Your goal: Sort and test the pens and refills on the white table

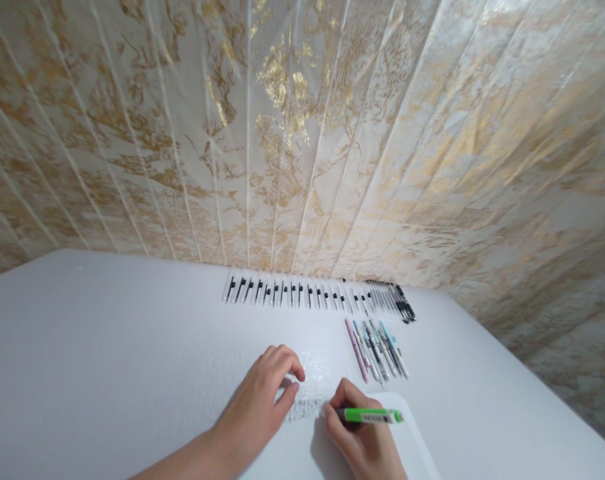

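My right hand (365, 437) is closed around a green pen (370, 415) with a pale label on its barrel. The pen lies nearly level across the hand, and its writing end is hidden by the fingers. Left of those fingers are rows of small dark marks (305, 409) on a white surface. Under the right hand, a white board or tray with a rounded corner (401, 403) shows. My left hand (262, 393) is beside the marks, holding nothing, with its thumb and fingers apart and slightly bent.
A bundle of pens (375, 350) in pink, light blue, white and grey lies beyond my right hand. Behind it, a long row of clear tubes with black parts (282, 291) runs along the back edge, ending in dark pens (405, 307). A gold-patterned wall covering (282, 133) rises behind the white table (107, 353).
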`<state>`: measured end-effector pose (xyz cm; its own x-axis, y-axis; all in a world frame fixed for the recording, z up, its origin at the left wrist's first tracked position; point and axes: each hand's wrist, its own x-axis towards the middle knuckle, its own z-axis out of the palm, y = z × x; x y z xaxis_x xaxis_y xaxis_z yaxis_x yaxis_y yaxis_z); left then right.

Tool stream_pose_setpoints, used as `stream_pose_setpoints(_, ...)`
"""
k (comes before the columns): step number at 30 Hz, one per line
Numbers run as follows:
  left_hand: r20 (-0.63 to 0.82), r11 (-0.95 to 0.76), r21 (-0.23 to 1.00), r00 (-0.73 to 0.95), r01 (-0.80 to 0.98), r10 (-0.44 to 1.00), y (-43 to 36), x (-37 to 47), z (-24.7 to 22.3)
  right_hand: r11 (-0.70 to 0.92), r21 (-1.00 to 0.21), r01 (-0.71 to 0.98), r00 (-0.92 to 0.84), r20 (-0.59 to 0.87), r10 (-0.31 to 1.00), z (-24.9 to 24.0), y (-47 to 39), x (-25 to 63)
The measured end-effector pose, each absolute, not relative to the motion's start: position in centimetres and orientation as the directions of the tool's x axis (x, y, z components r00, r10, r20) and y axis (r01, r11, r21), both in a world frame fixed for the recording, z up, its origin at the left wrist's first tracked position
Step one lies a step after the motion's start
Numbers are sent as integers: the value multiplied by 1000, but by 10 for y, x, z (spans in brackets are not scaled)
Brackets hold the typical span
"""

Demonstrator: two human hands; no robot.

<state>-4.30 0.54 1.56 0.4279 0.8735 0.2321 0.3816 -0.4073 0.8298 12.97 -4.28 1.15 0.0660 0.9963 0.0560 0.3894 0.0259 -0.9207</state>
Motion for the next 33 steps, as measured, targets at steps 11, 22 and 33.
stream_pose_setpoints(11,232,-440,785,451,437,862,5,-44,19,34,-950,311,92,66,994,11,-43,136)
stream_pose_setpoints(22,410,-719,539,609,439,679,-9,-34,29,121,-990,-71,2,121,993,8,-41,132)
stream_pose_setpoints(33,673,-898,342,595,276,440,-3,-17,-15,104,-994,-26,-20,105,994,28,-32,149)
